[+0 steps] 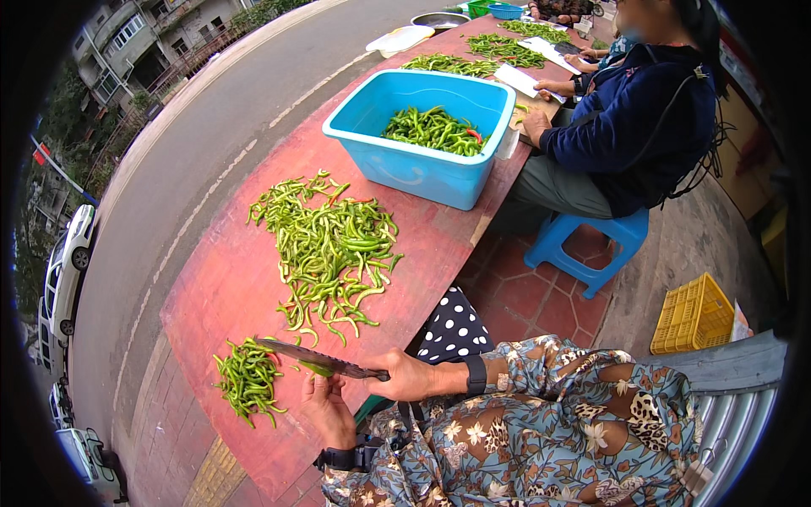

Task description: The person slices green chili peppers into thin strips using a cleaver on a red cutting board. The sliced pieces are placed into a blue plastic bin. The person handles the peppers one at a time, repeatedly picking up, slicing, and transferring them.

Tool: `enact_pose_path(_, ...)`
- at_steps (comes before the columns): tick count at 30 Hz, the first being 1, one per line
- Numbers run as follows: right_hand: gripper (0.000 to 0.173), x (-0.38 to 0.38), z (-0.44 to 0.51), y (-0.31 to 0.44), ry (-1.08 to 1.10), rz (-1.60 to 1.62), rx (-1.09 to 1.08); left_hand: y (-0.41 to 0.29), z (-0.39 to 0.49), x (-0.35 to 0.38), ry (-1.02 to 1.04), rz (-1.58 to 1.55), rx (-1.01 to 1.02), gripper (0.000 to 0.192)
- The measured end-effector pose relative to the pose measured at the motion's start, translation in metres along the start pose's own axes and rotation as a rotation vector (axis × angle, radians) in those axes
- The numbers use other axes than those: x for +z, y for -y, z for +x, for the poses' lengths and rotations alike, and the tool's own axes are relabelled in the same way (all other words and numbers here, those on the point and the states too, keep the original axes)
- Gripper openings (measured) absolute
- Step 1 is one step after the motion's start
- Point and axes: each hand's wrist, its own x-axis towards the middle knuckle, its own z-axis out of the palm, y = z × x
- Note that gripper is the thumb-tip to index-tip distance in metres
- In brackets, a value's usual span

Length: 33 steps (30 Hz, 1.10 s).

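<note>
My right hand (407, 375) grips the dark handle of a kitchen knife (291, 352), its blade pointing towards the far edge of the table. In my left hand (329, 412), a green chili pepper (319, 369) is pinched between thumb and fingers, right against the blade. Just beyond my left hand lies a small heap of green chili peppers (248, 383) on the red tabletop (215, 298). A larger spread of green chili peppers (336, 247), many looking slit and pale inside, covers the table to the right of my knife. A few red ones show among them.
A blue plastic tub (412, 171) holding more chilies stands on the table. Past it, a person in dark blue (627, 120) sits on a blue stool (589, 247) with a wide blade (516, 79) over a cutting board. A yellow crate (690, 317) stands on the ground behind.
</note>
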Motion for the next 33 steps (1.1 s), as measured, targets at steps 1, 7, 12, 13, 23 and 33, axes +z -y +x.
enact_pose_path(1,0.025,0.0,0.0,0.0,-0.002,0.0,-0.008,0.0,0.001,0.0,-0.01,-0.002,0.013,0.014)
enact_pose_path(7,0.021,0.001,0.0,-0.002,0.013,0.002,0.02,-0.002,0.0,-0.001,0.001,-0.029,-0.015,0.014)
enact_pose_path(12,0.017,0.002,-0.001,-0.006,-0.008,0.011,0.038,0.0,-0.001,0.0,0.028,-0.017,-0.027,0.014)
enact_pose_path(13,0.017,0.002,-0.001,-0.007,-0.009,0.015,0.042,0.0,-0.001,0.0,0.039,-0.015,-0.019,0.014)
enact_pose_path(23,0.015,0.002,0.0,-0.006,0.002,0.012,0.056,0.0,0.001,0.0,0.07,-0.028,-0.036,0.013)
enact_pose_path(33,0.014,0.007,0.002,-0.007,-0.034,0.011,0.029,-0.001,-0.003,0.01,0.031,-0.018,0.058,0.012)
